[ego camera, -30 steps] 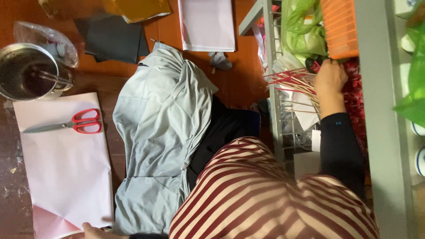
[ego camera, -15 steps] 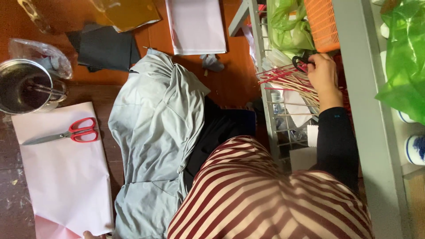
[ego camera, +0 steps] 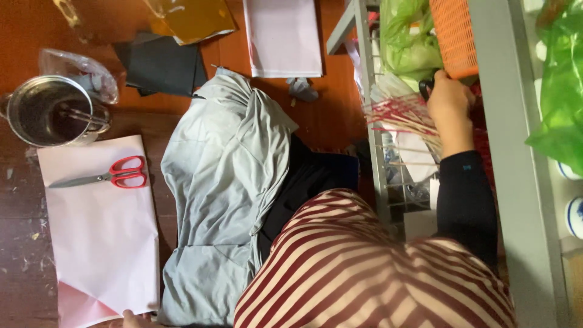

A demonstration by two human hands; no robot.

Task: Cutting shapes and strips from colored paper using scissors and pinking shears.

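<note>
Right hand: the right hand point(ego camera: 448, 100) reaches far right into a grey metal shelf rack point(ego camera: 371, 115), fingers closed around a bundle of thin red-tipped sticks point(ego camera: 401, 116); a small dark object shows at the fingertips, too hidden to identify.
Sticks: the bundle fans out to the left from the hand, lying across the rack's wire tier, just below an orange plastic basket point(ego camera: 452, 30).
Right arm: a black sleeve point(ego camera: 464, 200) runs from the wrist back toward the near edge.
Left hand: only a sliver of the left hand point(ego camera: 135, 318) shows at the near edge, touching the near end of a pale pink paper sheet point(ego camera: 97, 243); I cannot tell whether it grips or rests flat.
Scissors: 1 pair of red-handled scissors point(ego camera: 103, 177) lies on the far part of that pink sheet, blades pointing left.
Pot: a round metal pot point(ego camera: 48, 112) sits far left on the wooden floor, with a utensil inside and a clear plastic bag point(ego camera: 82, 70) just beside it.
Lap: grey cloth point(ego camera: 225, 200) covers the person's legs in the middle; a red-and-white striped shirt point(ego camera: 358, 267) fills the near centre.
Far floor: a dark sheet point(ego camera: 164, 64), a yellowish plastic piece point(ego camera: 191, 18) and a second pale sheet point(ego camera: 282, 36) lie beyond the knees.
Rack contents: a green plastic bag point(ego camera: 407, 42) sits left of the basket.
</note>
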